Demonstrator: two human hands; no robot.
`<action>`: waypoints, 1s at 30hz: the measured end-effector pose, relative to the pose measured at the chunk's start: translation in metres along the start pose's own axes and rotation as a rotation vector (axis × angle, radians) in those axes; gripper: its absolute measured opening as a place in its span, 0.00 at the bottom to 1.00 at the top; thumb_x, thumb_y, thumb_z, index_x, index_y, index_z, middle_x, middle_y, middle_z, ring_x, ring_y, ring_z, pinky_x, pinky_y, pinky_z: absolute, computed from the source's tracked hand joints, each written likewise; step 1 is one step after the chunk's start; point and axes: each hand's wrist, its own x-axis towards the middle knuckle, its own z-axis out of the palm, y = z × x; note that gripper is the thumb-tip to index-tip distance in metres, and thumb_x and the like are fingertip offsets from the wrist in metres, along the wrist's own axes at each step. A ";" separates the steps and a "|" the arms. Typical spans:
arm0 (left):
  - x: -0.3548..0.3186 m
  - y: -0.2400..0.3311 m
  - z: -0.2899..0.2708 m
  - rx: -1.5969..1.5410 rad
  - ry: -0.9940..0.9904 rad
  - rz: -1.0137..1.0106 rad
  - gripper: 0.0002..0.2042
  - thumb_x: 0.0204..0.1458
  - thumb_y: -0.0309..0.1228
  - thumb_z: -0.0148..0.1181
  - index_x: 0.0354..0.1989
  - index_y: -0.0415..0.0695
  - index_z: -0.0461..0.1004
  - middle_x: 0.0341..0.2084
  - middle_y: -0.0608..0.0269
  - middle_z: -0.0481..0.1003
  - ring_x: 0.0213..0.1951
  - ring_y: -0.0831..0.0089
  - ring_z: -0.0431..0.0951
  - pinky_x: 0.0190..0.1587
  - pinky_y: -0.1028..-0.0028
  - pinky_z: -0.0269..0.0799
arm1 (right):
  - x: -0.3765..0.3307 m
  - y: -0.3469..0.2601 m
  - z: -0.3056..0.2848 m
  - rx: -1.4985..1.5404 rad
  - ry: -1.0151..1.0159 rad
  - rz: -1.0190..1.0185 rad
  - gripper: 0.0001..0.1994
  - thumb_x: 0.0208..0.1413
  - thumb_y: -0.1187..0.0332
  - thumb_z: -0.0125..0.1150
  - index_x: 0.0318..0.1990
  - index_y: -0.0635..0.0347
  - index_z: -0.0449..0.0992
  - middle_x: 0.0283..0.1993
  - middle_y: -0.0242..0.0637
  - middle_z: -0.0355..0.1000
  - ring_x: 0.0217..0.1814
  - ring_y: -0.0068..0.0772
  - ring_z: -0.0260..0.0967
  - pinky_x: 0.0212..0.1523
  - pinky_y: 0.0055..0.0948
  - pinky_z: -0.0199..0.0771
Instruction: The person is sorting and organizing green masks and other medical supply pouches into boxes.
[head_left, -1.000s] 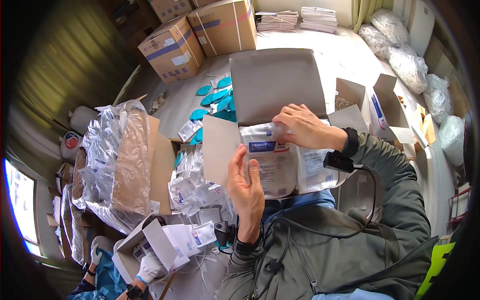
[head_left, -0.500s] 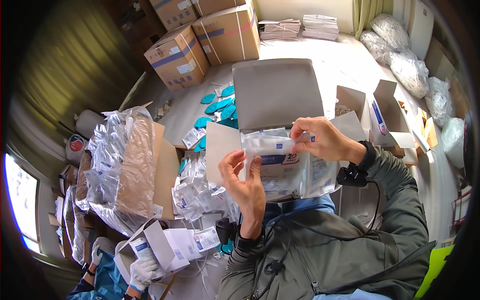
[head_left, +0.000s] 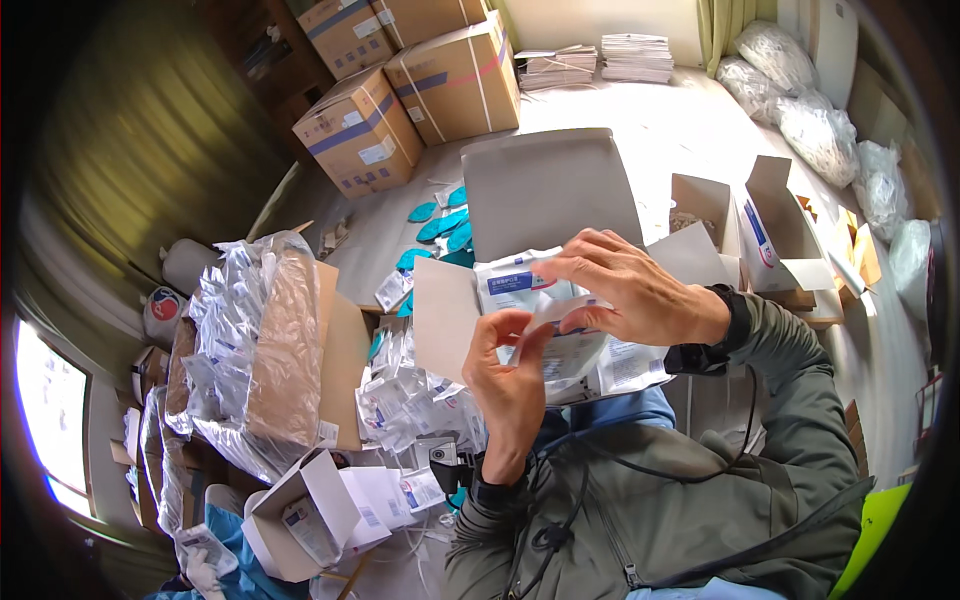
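Note:
My left hand [head_left: 508, 378] and my right hand [head_left: 632, 288] together pinch a small clear sachet [head_left: 553, 311] held over an open grey carton [head_left: 545, 195]. Under my hands, the carton holds white and clear packets [head_left: 520, 282] with blue labels. The carton's lid stands up behind them and a side flap [head_left: 445, 315] sticks out to the left. My right wrist wears a dark band [head_left: 708, 345].
A large open box [head_left: 300, 350] stuffed with clear bagged packets stands at left. Loose packets [head_left: 410, 400] lie beside it. Sealed cartons [head_left: 420, 75] are stacked at the back, small open boxes [head_left: 775, 235] at right, teal pieces [head_left: 440, 220] on the floor. Another person's gloved hand [head_left: 200, 572] holds a small box at lower left.
My right hand has come off the packets in the carton and moved left to meet my left hand. Both now pinch the small sachet, raised above the carton.

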 end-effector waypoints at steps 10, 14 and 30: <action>0.006 0.018 0.011 -0.140 -0.235 0.090 0.05 0.51 0.24 0.57 0.35 0.37 0.74 0.27 0.62 0.74 0.28 0.77 0.70 0.33 0.80 0.66 | -0.008 -0.002 -0.032 0.305 -0.199 0.270 0.14 0.47 0.64 0.66 0.29 0.66 0.72 0.18 0.40 0.66 0.20 0.33 0.66 0.23 0.29 0.65; 0.010 0.030 0.013 0.087 -0.327 0.279 0.04 0.50 0.26 0.58 0.31 0.39 0.74 0.24 0.64 0.74 0.28 0.75 0.72 0.37 0.76 0.63 | -0.003 0.000 -0.042 0.349 -0.391 0.338 0.15 0.46 0.61 0.67 0.30 0.66 0.73 0.16 0.38 0.65 0.19 0.30 0.65 0.23 0.28 0.66; 0.044 0.009 0.045 -0.445 -0.358 -0.102 0.08 0.57 0.25 0.49 0.27 0.38 0.72 0.22 0.71 0.70 0.26 0.86 0.64 0.29 0.85 0.59 | -0.040 -0.015 -0.017 -0.741 0.224 -0.544 0.07 0.35 0.72 0.60 0.23 0.64 0.69 0.22 0.30 0.60 0.23 0.23 0.61 0.18 0.20 0.64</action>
